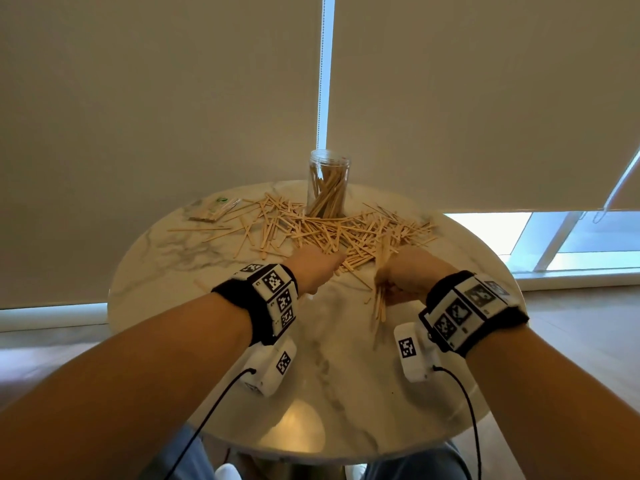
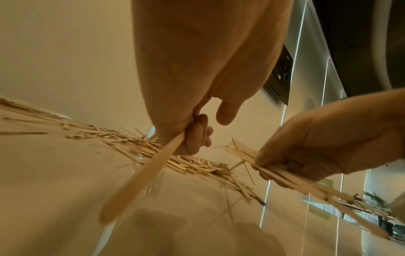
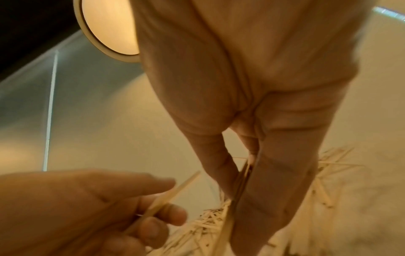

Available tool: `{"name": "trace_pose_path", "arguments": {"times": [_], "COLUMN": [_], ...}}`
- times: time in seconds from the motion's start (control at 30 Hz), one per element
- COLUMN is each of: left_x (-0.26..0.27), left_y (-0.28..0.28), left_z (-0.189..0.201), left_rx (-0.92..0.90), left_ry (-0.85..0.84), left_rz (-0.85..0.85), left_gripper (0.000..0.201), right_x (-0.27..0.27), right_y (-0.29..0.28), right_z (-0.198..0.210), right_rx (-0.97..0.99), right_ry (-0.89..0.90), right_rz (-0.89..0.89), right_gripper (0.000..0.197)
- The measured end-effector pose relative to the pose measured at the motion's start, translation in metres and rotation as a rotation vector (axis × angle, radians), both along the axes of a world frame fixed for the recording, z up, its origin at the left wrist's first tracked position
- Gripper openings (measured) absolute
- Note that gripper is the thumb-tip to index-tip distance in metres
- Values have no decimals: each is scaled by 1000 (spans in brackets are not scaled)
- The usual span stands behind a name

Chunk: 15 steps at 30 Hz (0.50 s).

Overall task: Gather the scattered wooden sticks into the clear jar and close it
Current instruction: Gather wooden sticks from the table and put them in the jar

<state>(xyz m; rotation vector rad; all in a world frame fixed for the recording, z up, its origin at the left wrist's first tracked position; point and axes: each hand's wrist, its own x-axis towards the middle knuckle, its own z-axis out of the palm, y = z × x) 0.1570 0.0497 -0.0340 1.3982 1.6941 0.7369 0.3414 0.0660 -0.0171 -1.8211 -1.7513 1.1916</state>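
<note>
Left hand (image 2: 192, 131) pinches one flat pale stick (image 2: 140, 176); right hand (image 2: 317, 147) grips a bundle of sticks (image 2: 291, 180).

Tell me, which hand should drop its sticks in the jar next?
Probably the right hand: it grips a whole bundle of sticks, the left hand only one stick. The open jar is similarly far from both.

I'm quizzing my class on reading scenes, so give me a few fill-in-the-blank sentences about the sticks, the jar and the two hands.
1. The clear jar stands upright with no ____ on it.
2. The bundle of sticks is held by the ____ hand.
3. The left hand pinches a single ____.
4. Most loose sticks lie on the table in front of the ____.

Missing words: lid; right; stick; jar
</note>
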Motion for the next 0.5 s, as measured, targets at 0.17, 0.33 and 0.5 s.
{"name": "trace_pose_path", "arguments": {"times": [0.17, 0.33, 0.5], "left_x": [6, 7, -6], "left_y": [1, 5, 2], "left_z": [2, 3, 11], "left_rx": [40, 6, 25], "left_ry": [-44, -288, -366], "left_rz": [-39, -11, -2], "left_gripper": [97, 78, 33], "right_x": [-27, -58, -67], "right_y": [-11, -18, -18], "right_z": [8, 15, 13], "right_rx": [80, 137, 216], "right_ry": [120, 103, 75], "right_rz": [67, 81, 145], "right_gripper": [14, 12, 12]}}
